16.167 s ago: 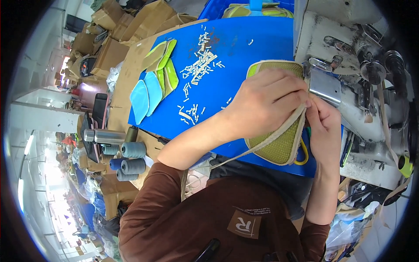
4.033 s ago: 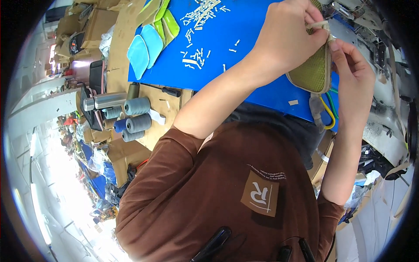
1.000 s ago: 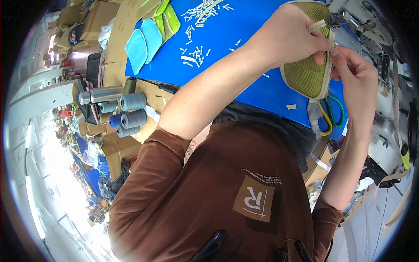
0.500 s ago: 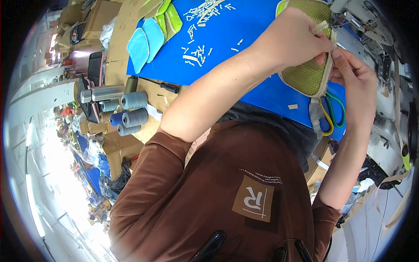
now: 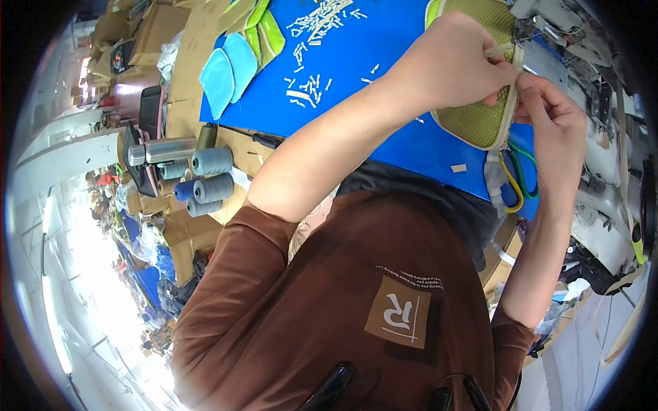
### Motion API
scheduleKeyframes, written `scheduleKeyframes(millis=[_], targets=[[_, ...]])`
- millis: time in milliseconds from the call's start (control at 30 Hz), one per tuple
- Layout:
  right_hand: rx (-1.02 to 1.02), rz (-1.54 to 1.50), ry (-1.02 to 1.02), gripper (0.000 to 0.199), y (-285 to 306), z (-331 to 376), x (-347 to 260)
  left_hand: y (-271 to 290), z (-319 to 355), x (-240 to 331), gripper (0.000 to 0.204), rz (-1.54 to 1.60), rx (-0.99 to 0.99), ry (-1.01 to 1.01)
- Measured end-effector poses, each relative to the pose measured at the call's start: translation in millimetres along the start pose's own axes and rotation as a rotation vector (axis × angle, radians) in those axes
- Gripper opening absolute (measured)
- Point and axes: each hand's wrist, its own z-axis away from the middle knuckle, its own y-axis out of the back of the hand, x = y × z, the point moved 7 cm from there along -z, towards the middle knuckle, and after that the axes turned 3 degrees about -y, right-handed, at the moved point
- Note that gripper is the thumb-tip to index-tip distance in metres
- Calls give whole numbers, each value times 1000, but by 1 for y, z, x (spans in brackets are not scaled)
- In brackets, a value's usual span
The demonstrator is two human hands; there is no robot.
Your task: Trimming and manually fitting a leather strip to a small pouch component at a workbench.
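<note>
The left hand (image 5: 466, 65) hides the middle of the olive mesh piece (image 5: 473, 123); where the 2 hands meet its edge is too small to tell. Whatever the yellow loop (image 5: 519, 194) joins is concealed. The upper edge crops the blue worktop (image 5: 274, 103); glare blurs the left background.

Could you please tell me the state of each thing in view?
Olive mesh fabric piece with beige edging, held at its edge
Left hand, pinching a short beige strip
Right hand, pinched at the mesh edge
Scissors with yellow and green handles, blades hidden
Small cut beige scraps, scattered on blue tabletop
Light-blue fabric pieces, overlapping
Shiny steel bottle, capped
</note>
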Motion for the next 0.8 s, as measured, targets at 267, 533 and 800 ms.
scheduleKeyframes(millis=[267,533,800], targets=[[77,44,103,15,-3,3,-5,12,18,17,11,-278,245,-633],[117,1,96,15,-6,1,-5,6,20,23,16,-558,104,-792],[113,-106,-19,18,-9,14,4,2,17,27,21,-663,76,-744]])
